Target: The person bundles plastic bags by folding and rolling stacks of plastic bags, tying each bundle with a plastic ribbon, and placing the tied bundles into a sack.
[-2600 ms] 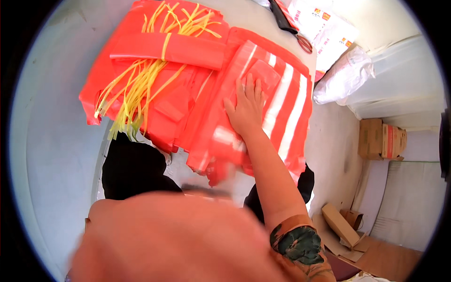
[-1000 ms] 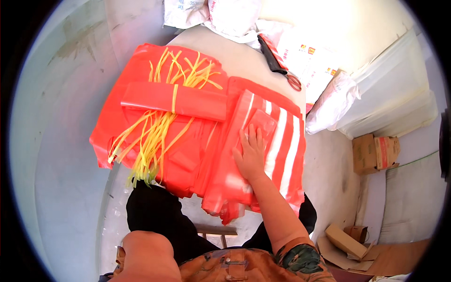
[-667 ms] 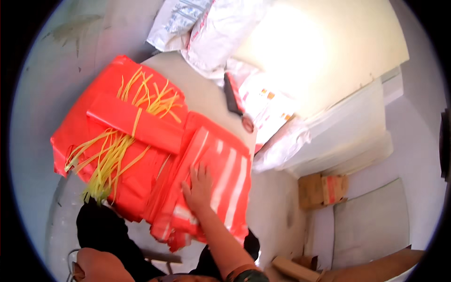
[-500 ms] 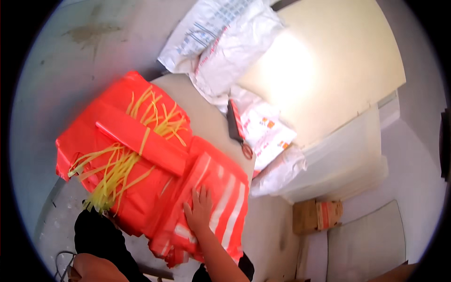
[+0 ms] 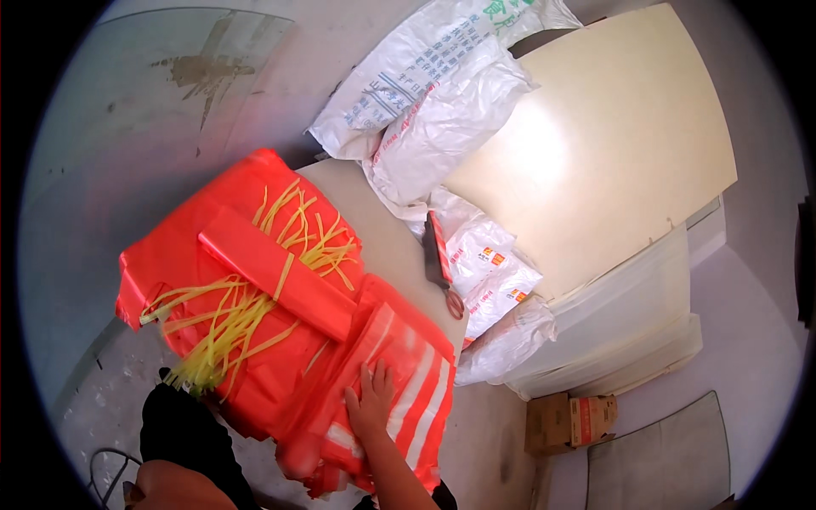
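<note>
Sheets of red plastic with white stripes (image 5: pixel 425 399) lie stacked on the near right part of the tabletop (image 5: pixel 374 221), and the right hand (image 5: pixel 371 405) rests on them, palm down. Its fingers are open and slightly spread, pressing on the plastic without gripping it; the forearm crosses the near edge of the stack and hides part of the stripes. The left hand is out of view, so I cannot tell how its fingers stand; only part of that arm (image 5: pixel 183 484) shows at the lower edge.

Against the striped stack on the left sits a wider red pile (image 5: pixel 183 255). A folded red band (image 5: pixel 246 248) lies across it, looped by a yellow strip, with loose yellow strips (image 5: pixel 223 336) fanning out on both sides and covering much of the pile.

Beyond, scissors (image 5: pixel 456 304) lie by the tabletop's right edge, handles toward the person, against a black-and-red object (image 5: pixel 436 255). White sacks (image 5: pixel 450 127) crowd the far end, and white printed packaging (image 5: pixel 489 255) fills the space beside the scissors. A large cream board (image 5: pixel 612 153) stands behind them. Farther right, cardboard boxes (image 5: pixel 548 422) sit near a grey panel (image 5: pixel 659 459).
</note>
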